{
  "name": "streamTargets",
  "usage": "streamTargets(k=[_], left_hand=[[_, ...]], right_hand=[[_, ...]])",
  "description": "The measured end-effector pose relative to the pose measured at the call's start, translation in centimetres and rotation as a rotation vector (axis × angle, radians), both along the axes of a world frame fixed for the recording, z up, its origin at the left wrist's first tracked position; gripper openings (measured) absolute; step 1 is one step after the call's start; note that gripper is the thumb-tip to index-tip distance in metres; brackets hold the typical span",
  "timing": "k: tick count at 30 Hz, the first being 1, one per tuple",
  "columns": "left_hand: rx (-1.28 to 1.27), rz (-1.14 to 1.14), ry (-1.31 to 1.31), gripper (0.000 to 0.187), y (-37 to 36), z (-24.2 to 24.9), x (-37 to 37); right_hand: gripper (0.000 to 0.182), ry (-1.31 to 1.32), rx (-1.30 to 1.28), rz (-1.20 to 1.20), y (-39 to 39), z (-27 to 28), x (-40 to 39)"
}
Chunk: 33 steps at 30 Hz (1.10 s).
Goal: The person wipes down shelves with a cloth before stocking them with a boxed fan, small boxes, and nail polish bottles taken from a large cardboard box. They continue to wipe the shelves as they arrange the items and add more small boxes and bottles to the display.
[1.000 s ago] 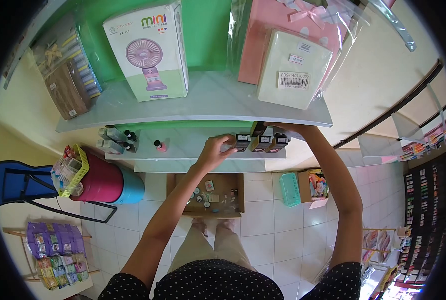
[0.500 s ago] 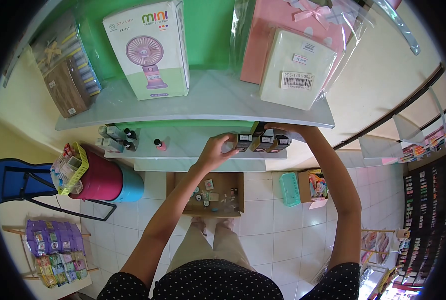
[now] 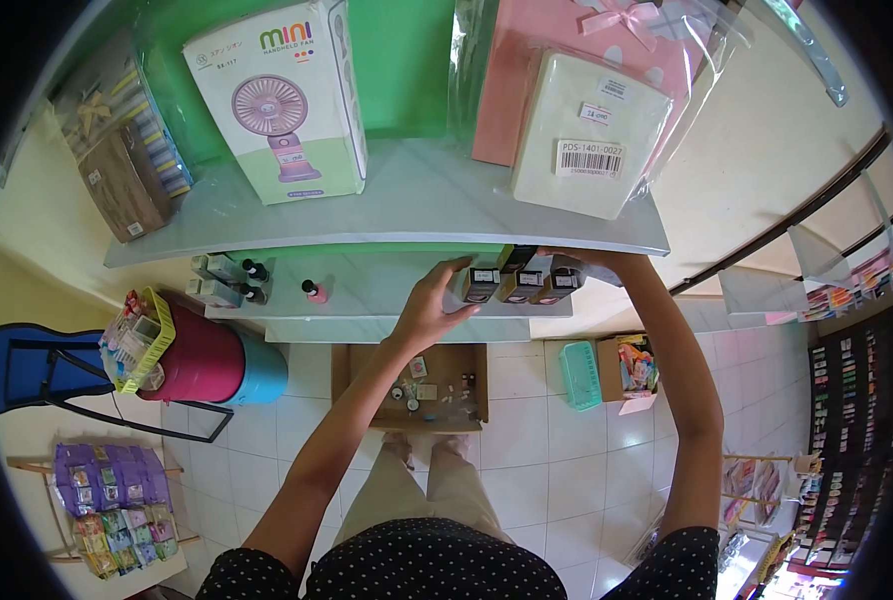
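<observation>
Several small dark boxes [image 3: 521,287] with white labels stand in a group at the right end of the lower shelf [image 3: 377,285]. Beside the leftmost box, my left hand [image 3: 435,308] is open, thumb and fingers apart with nothing between them. My right hand [image 3: 595,262] reaches in under the upper shelf, at the right side of the group. Its fingers are mostly hidden by the boxes and the shelf edge, and I cannot tell what it holds. Further left on the lower shelf stand a pink bottle with a black cap [image 3: 314,291] and some pale small boxes [image 3: 217,293].
Overhead, the upper shelf [image 3: 397,215] carries a handheld fan box [image 3: 282,110] and a pink gift bag [image 3: 502,100]. On the floor are an open cardboard box [image 3: 477,400] and a turquoise basket [image 3: 580,375]. A maroon bin [image 3: 207,350] stands left.
My left hand has let go of the leftmost dark box and drawn slightly left, its fingers spreading. My right hand stays at the right of the group. The view has shifted slightly.
</observation>
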State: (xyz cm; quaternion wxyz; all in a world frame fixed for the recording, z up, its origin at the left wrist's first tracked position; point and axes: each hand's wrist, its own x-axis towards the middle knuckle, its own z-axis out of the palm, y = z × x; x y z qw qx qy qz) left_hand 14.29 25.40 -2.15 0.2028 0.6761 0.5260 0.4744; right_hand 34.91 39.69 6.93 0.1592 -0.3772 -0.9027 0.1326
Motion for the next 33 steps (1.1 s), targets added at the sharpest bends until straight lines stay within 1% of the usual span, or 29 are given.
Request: streamTargets(k=[4,6,7,9,10,12,13,15,16,18,20,21,22,24,25,26,27,28,29,30,31,32,33], left_hand=[[0.013,-0.002,-0.008,0.058,0.1,-0.1,0.1],[0.018,0.002,-0.002,0.058,0.2,0.0,0.2],[0.024,0.002,-0.008,0.059,0.2,0.0,0.2],[0.03,0.004,-0.012,0.06,0.2,0.0,0.1],[0.014,0.0,-0.026,0.061,0.1,0.0,0.1],[-0.002,-0.004,-0.04,0.062,-0.1,0.2,0.0],[-0.016,0.004,-0.035,0.063,-0.3,0.2,-0.1],[-0.031,0.011,-0.029,0.064,-0.7,0.5,-0.3],[-0.062,0.033,-0.017,0.065,-0.9,0.7,-0.3],[-0.095,0.055,-0.005,0.065,-1.3,0.8,-0.6],[-0.055,0.065,-0.036,0.063,-1.9,0.7,-0.9],[-0.056,0.069,-0.037,0.063,-2.5,0.9,-0.9],[-0.034,0.118,-0.037,0.061,-3.3,1.3,-0.9],[-0.01,0.189,-0.029,0.058,-5.8,0.9,-1.1],[0.054,0.292,-0.014,0.055,-7.5,0.1,-1.0],[0.12,0.396,0.005,0.051,-8.9,-0.5,-1.2],[0.124,0.415,0.015,0.051,-10.2,-0.8,-1.6],[0.169,0.473,0.055,0.05,-11.5,-1.1,-2.1],[0.21,0.528,0.096,0.049,-12.4,-1.2,-2.7],[0.207,0.544,0.105,0.049,-12.8,-1.2,-3.6],[0.195,0.631,0.105,0.048,-12.9,-1.0,-4.6],[0.182,0.715,0.104,0.047,-12.8,-0.9,-5.8],[0.179,0.744,0.084,0.047,-12.4,-0.7,-7.0]], right_hand=[[0.071,-0.054,0.019,-0.039,-0.3,0.7,0.7],[0.06,-0.031,0.036,-0.039,-0.1,0.6,1.3],[0.06,-0.03,0.035,-0.041,0.1,0.3,1.7],[0.045,-0.014,0.139,-0.019,0.4,-0.2,2.3],[0.045,-0.014,0.137,-0.019,0.4,-0.5,2.7],[0.036,0.079,0.01,-0.048,-0.5,0.1,3.0],[0.036,0.079,0.009,-0.047,-0.9,0.5,3.3],[0.027,0.205,-0.137,-0.096,-2.6,2.3,3.2],[0.027,0.205,-0.138,-0.096,-2.9,2.1,3.9],[0.018,0.309,-0.255,-0.268,-3.4,1.7,6.3],[0.017,0.521,-0.223,-0.429,-5.1,0.5,8.2],[0.019,0.632,-0.168,-0.498,-5.9,-1.4,9.7],[0.021,0.747,-0.114,-0.563,-6.9,-3.8,10.8],[0.025,0.982,-0.298,-0.796,-11.5,-8.0,11.7],[0.037,1.363,-0.739,-0.801,-13.8,-13.7,12.9],[0.041,1.601,-0.963,-0.831,-17.1,-18.5,12.7],[0.048,1.556,-1.226,-0.572,-20.7,-19.9,11.7],[0.05,1.583,-1.62,-0.744,-23.4,-20.6,9.7],[0.051,1.469,-1.941,-0.761,-25.4,-21.5,8.0],[0.048,1.371,-2.018,-0.695,-26.3,-18.6,4.7],[0.04,1.312,-2.028,-0.61,-26.3,-15.8,1.8],[0.04,1.263,-1.959,-0.485,-25.8,-14.0,-0.8],[0.039,1.215,-1.885,-0.365,-24.9,-12.5,-3.4]])
